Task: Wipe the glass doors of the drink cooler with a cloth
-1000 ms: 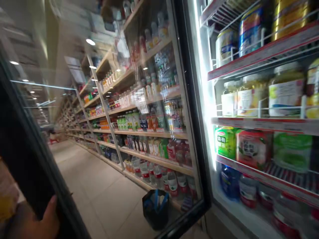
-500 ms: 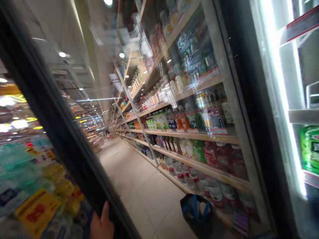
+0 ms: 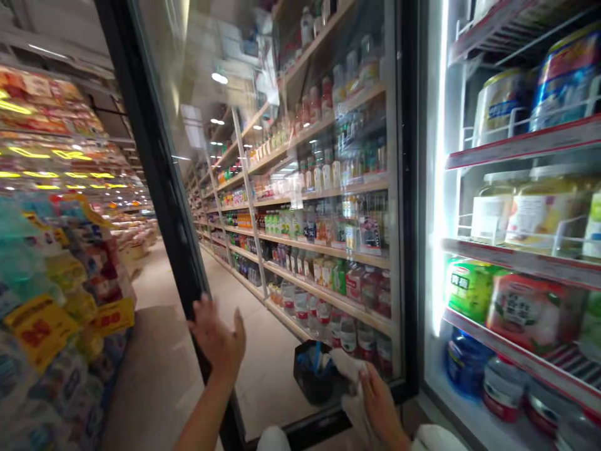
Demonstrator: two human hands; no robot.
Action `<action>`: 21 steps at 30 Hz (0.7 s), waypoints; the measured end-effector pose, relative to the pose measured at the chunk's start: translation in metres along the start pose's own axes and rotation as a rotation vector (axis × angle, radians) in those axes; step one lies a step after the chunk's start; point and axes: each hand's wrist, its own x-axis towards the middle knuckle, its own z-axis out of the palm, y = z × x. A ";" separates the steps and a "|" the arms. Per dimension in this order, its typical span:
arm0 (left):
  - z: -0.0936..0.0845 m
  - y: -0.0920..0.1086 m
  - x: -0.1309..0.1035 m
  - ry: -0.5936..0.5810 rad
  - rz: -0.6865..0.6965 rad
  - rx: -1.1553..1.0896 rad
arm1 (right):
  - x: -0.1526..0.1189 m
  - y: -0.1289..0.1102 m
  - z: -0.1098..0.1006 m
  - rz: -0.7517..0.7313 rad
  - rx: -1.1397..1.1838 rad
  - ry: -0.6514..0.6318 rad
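My left hand [image 3: 218,335], slightly smeared by motion, is open with its fingers spread against or just in front of the black-framed glass door [image 3: 188,263]. Whether the palm touches the frame I cannot tell. My right hand [image 3: 379,401] is closed around a crumpled pale cloth [image 3: 354,369], low in front of the glass. The door stands open, swung out from the lit refrigerator [image 3: 434,351] on the right. Through the glass a black bag [image 3: 312,376] with blue straps shows on the floor.
Fridge shelves on the right hold cans [image 3: 500,103], fruit jars [image 3: 539,207], a green pack [image 3: 469,288] and a red-white pack [image 3: 526,310]. Bottle shelves [image 3: 323,250] show in the glass. Packaged goods with yellow price signs [image 3: 40,329] are stacked at left, beside a pale floor [image 3: 150,376].
The view has swung right and levelled, showing more of the fridge shelves. My left hand has opened from its grip on the door frame. My right hand with the cloth has come into view.
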 end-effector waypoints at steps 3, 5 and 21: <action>0.017 0.066 0.002 -0.170 0.279 -0.045 | 0.053 -0.017 -0.012 -0.009 0.081 0.058; 0.033 0.103 0.001 -0.245 0.354 -0.052 | 0.077 -0.033 -0.022 -0.028 0.094 0.178; 0.083 0.138 -0.039 -0.208 0.514 0.136 | 0.154 0.004 0.045 -0.790 -0.536 0.173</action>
